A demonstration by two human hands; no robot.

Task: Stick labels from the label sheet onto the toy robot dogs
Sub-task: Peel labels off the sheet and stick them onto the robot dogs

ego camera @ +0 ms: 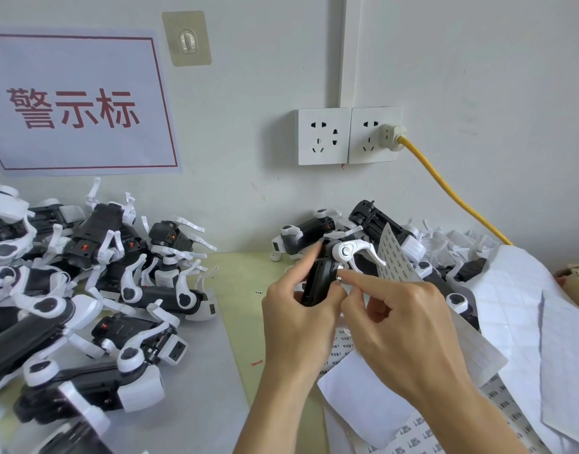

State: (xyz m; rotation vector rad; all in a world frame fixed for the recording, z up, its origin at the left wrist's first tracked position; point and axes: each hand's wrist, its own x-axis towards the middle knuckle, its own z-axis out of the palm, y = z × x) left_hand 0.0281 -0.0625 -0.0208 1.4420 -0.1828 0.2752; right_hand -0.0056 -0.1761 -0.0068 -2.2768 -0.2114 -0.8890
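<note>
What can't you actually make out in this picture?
- Head view: whether a label is on the held toy dog; the right hand and left hand cover that spot.
- Print on the label sheet: too small to read.
- Wall sign: cut off by the left edge.

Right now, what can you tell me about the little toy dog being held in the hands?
The toy robot dog looks like hard plastic, with a black body and white legs. One white leg with a round grey-centred joint sticks out to the right. It is raised above the yellow-green table, body roughly upright. The left hand grips the body; the right hand presses its fingertips against it just below the joint, apparently placing a label.
</note>
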